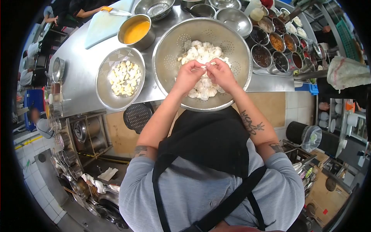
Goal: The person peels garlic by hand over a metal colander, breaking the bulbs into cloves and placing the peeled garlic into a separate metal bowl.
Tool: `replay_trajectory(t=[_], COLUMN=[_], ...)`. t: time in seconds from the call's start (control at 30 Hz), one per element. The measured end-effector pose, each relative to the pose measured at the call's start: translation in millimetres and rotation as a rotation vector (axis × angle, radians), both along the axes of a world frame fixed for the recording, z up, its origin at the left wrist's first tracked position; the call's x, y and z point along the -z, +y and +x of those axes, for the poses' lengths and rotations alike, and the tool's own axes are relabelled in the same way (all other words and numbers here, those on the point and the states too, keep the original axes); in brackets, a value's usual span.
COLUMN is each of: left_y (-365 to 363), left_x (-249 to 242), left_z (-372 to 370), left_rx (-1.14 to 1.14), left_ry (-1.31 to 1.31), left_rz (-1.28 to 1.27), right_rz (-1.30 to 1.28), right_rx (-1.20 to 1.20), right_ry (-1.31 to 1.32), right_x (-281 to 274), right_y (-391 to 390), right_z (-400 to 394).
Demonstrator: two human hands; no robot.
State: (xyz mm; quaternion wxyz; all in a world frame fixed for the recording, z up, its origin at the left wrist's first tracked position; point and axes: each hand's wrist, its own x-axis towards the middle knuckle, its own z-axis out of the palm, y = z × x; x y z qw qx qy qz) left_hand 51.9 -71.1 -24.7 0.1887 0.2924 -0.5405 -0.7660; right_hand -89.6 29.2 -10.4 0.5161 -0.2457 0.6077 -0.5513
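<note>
Over a large steel colander (162,73) of garlic bulbs (201,50), my two hands meet with their fingertips almost touching. Thumb and fingers of my left hand (190,75) are pinched together on a small pale garlic clove, mostly hidden by the fingers. My right hand (221,74) is closed in a pinch at the same clove from the other side. Papery whole bulbs and loose pieces lie beneath both hands. To the left, a smaller perforated bowl (104,87) holds peeled garlic cloves (125,77).
A pot of orange liquid (136,33) stands behind the smaller bowl. Beyond it, a knife (116,11) rests on a pale cutting board (101,29). Steel bowls (234,21) line the back. Containers of sauces and ingredients (276,42) crowd the right. Other people are at the far left.
</note>
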Motion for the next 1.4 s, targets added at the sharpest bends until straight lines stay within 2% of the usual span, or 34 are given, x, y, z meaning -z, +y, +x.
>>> replay_trajectory(t=[0.07, 0.17, 0.27, 0.37, 0.47, 0.57, 0.77, 0.87, 0.97, 1.07, 1.17, 1.27, 1.37, 1.4], left_y=[-5.8, -1.0, -0.7, 5.8, 4.2, 3.9, -3.9, -0.5, 2.3, 3.4, 6.4, 5.6, 4.0, 4.0], left_x=[-1.2, -11.3, -8.2, -12.3, -12.7, -23.4, 0.5, -6.1, -2.1, -9.4, 0.1, -2.3, 3.7, 5.8], left_z=[1.0, -2.3, -2.7, -3.0, -2.0, -2.2, -0.2, -0.4, 1.7, 2.6, -1.0, -0.7, 0.2, 0.0], left_rx=[0.011, -0.108, -0.126, -0.166, -0.079, -0.036, 0.067, 0.025, 0.121, 0.212, 0.157, 0.226, 0.217, 0.213], left_ry=[0.002, 0.004, 0.043, 0.086, 0.043, 0.012, 0.013, -0.082, -0.195, -0.342, -0.289, -0.376, -0.286, -0.269], left_rz=[0.126, 0.148, 0.187, 0.178, 0.175, 0.214, 0.179, 0.162, -0.344, -0.516, -0.499, -0.623, -0.507, -0.528], right_rz=[-0.056, -0.188, -0.304, -0.237, -0.176, -0.302, -0.264, -0.077, -0.085, -0.017, -0.047, -0.083, -0.049, -0.121], right_rx=[0.059, 0.165, 0.179, 0.073, 0.018, 0.072, 0.052, -0.098, -0.168, -0.203, -0.152, -0.212, -0.239, -0.198], right_ry=[-0.131, 0.512, 0.967, 0.717, 0.448, 0.425, 0.374, 0.098, -0.049, -0.038, 0.574, 0.703, 0.612, 0.632], right_x=[11.0, 24.9, 14.2, -0.8, 26.2, 25.8, 35.2, 3.5, 0.5, 6.1, 21.4, 14.0, 1.6, 7.1], right_y=[0.5, -2.2, -1.3, 3.1, 1.9, -0.6, 0.8, 5.3, 7.6, 9.3, 7.1, 7.4, 7.3, 6.5], right_z=[-7.5, -0.4, 0.7, 8.3, 7.7, 8.3, 6.7, 3.2, -4.2, -4.3, 6.9, 11.5, 5.5, 5.3])
